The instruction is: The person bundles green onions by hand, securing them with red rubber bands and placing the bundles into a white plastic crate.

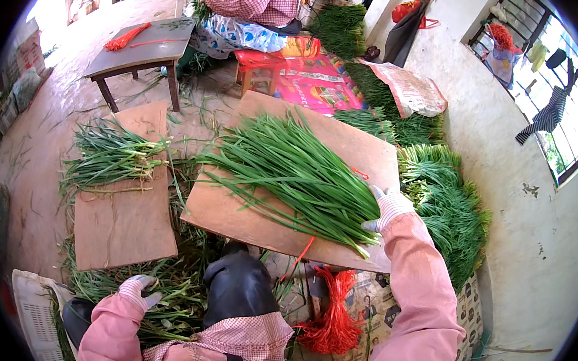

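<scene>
A large pile of long green garlic chives (290, 170) lies across a tilted wooden board (213, 209) in front of me. My right hand (389, 209), in a pale glove with a striped cuff, is at the stalk ends on the right, thumb and fingers closed about them. A red tie (300, 256) runs out from under the pile and hangs over the board's near edge. Lower left, my gloved left hand (139, 289) is open, its thumb and fingers apart, just above loose leaves (173, 306).
At left, a second board (125, 226) bears a smaller bunch of green stalks (116, 155). Red ties (330, 317) hang below the main board. Bundled chives (441, 204) line the right wall. A white crate (35, 310) stands lower left, a low table (140, 56) and another person (261, 4) beyond.
</scene>
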{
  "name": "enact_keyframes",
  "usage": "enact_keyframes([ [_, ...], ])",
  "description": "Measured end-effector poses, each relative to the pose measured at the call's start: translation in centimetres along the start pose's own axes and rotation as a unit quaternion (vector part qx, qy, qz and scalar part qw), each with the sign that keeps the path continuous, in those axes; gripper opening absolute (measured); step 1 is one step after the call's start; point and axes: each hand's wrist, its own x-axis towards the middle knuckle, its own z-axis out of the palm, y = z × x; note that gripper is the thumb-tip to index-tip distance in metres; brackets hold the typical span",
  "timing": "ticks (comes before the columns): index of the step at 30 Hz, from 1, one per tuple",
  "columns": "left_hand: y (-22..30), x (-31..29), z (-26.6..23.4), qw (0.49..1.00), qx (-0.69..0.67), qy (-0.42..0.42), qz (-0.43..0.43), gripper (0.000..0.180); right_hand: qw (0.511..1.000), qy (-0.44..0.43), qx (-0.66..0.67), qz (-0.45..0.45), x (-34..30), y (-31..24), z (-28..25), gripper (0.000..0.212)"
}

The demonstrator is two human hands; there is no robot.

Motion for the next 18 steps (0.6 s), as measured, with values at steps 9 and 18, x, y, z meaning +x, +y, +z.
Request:
enact_keyframes([
  [9,10.8,3.6,-2.3,0.918,0.152,0.199,0.309,0.024,0.991,0.103,0.055,-0.058,-0.3,-1.1,4.8,0.116],
  [18,22.6,12.7,3.6,0.817,0.008,-0.016,0.577,0.021,0.998,-0.001,0.053,-0.046,1.8,-0.9,2.5,0.1],
])
